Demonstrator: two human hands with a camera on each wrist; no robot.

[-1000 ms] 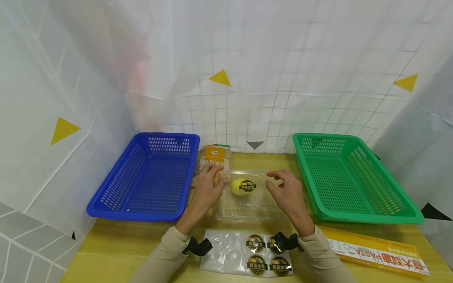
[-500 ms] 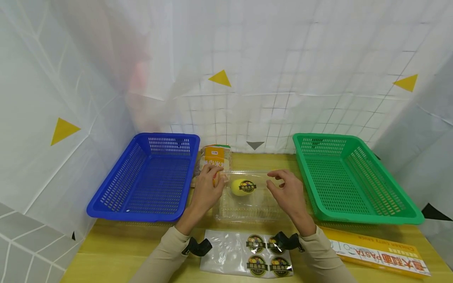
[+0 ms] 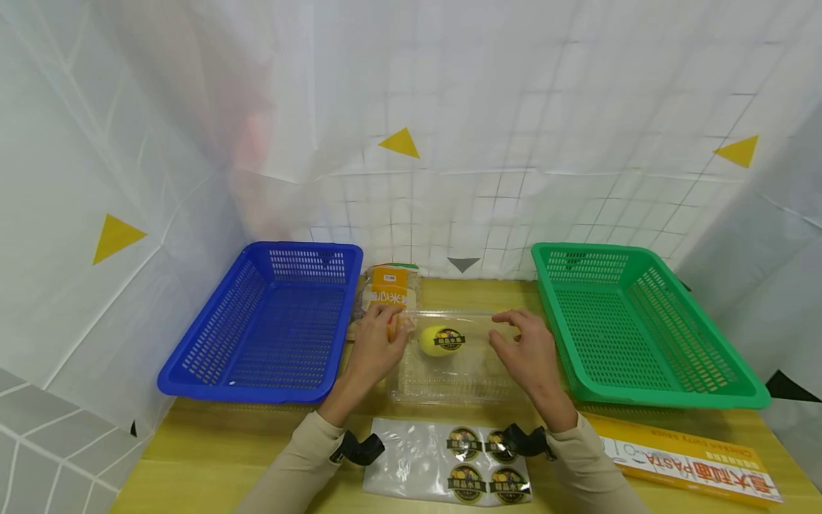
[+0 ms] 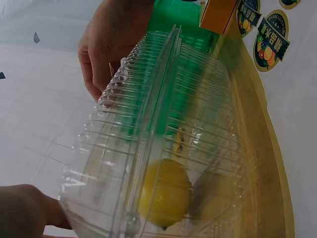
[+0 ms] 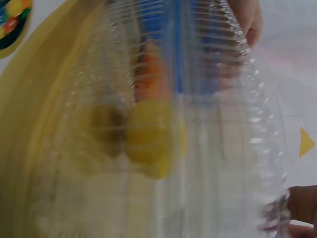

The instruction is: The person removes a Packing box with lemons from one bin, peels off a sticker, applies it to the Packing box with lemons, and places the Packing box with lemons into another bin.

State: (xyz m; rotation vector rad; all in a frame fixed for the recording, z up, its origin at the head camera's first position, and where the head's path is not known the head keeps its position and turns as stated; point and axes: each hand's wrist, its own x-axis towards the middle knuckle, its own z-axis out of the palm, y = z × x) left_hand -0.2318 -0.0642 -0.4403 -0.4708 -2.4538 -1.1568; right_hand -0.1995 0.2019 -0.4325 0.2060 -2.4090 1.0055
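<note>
A clear plastic clamshell box (image 3: 462,382) stands shut on the table between my hands. Inside, toward its left, lies a yellow lemon (image 4: 167,193). On the lid above it sits a round dark fruit sticker (image 3: 449,339). My left hand (image 3: 375,343) rests at the box's left side, thumb and fingers curved apart. At the right side is my right hand (image 3: 528,353), its thumb and index finger spread in a C. In the right wrist view its fingertips are near or on the lid's edge; contact is blurred. Neither hand visibly holds anything.
A blue basket (image 3: 257,389) stands left, a green basket (image 3: 661,392) right. Behind the left hand is an orange-labelled grain bag (image 3: 392,278). A sticker sheet (image 3: 411,457) lies in front; a pasta box (image 3: 687,460) is at front right.
My right hand has shifted slightly right and toward me, away from the sticker. The left hand, clamshell box and lemon stay nearly where they were.
</note>
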